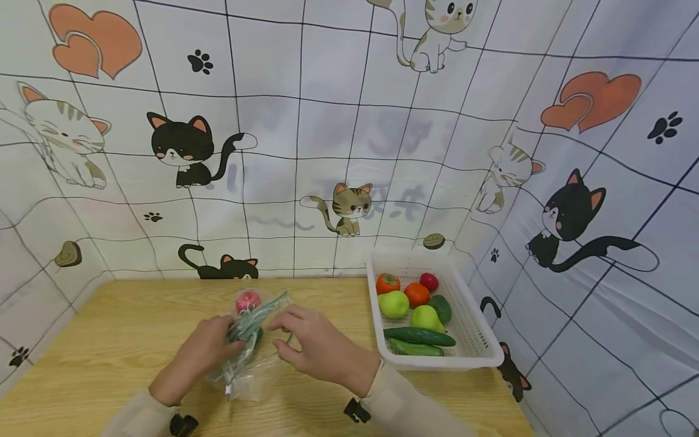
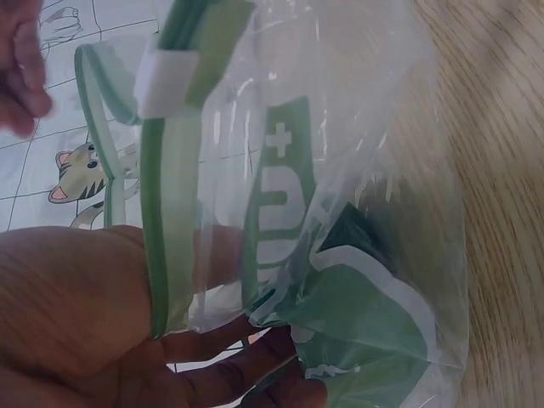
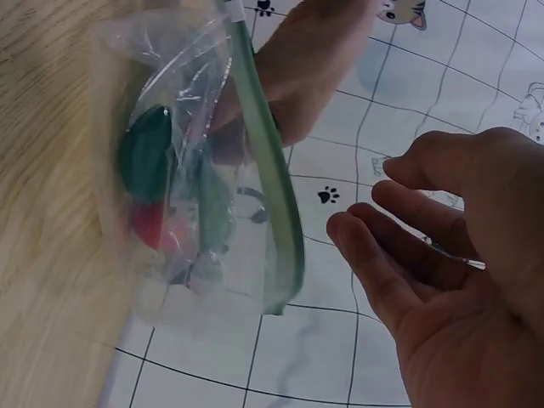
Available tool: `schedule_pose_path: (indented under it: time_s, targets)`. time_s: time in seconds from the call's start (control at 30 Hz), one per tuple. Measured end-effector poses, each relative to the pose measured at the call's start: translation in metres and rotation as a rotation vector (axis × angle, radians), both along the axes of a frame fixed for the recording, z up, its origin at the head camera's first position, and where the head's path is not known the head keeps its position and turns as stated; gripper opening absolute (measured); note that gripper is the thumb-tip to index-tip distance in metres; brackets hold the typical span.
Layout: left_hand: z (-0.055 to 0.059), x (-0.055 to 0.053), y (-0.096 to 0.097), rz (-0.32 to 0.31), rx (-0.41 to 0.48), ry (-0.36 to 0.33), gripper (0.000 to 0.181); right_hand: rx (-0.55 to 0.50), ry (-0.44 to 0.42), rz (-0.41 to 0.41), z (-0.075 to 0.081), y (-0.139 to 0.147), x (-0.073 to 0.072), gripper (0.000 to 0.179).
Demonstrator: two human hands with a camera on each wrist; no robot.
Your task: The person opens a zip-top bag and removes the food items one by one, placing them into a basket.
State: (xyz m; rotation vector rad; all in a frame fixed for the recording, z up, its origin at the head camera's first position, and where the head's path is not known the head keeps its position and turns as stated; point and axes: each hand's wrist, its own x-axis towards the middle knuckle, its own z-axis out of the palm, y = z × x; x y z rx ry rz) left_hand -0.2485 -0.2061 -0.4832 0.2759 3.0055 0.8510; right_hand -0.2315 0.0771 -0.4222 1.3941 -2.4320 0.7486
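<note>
A clear zip bag (image 1: 256, 318) with a green zip edge and green print stands on the table at left of centre. My left hand (image 1: 204, 346) grips its side, the fingers curled behind the plastic in the left wrist view. Through the film show a dark green thing (image 3: 146, 153) and a pinkish-red round one (image 1: 248, 300); their kinds are unclear. A white slider (image 2: 167, 83) sits on the zip strip (image 2: 170, 229). To the right of the bag, apart from it, my right hand (image 1: 322, 343) is held with loosely bent fingers and nothing in them.
On the right of the wooden table (image 1: 136, 315) stands a white plastic basket (image 1: 472, 331). It holds cucumbers (image 1: 419, 335), green apples (image 1: 393, 304), a persimmon (image 1: 388, 283) and other produce. A cat-print cloth (image 1: 327, 139) hangs behind and to the right.
</note>
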Motion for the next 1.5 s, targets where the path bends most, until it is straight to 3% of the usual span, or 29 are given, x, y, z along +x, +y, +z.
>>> schedule_pose_path:
  time_s: [0.07, 0.2, 0.5, 0.8, 1.07, 1.3, 1.5]
  targets:
    - [0.000, 0.000, 0.001, 0.000, -0.005, 0.002, 0.028, 0.066, -0.002, 0.005, -0.007, -0.008, -0.003, 0.024]
    - [0.001, 0.001, 0.001, 0.005, -0.019, 0.007, 0.025, 0.192, 0.010, -0.060, -0.018, -0.018, -0.008, 0.025]
    - [0.001, 0.006, 0.004, 0.003, -0.029, 0.008, 0.016, 0.292, -0.061, -0.210, -0.034, -0.025, -0.014, 0.035]
    - [-0.002, 0.005, 0.006, -0.029, -0.048, 0.058, 0.015, 0.266, -0.057, -0.265, -0.058, -0.037, -0.029, 0.056]
    - [-0.007, 0.006, 0.010, -0.042, -0.024, 0.063, 0.022, 0.320, -0.113, -0.334, -0.073, -0.049, -0.032, 0.058]
    - [-0.006, 0.005, 0.015, -0.044, -0.046, 0.055, 0.017, 0.338, -0.135, -0.376, -0.079, -0.054, -0.030, 0.063]
    - [-0.005, 0.004, 0.017, -0.056, -0.012, 0.023, 0.014, 0.348, -0.165, -0.410, -0.080, -0.057, -0.030, 0.065]
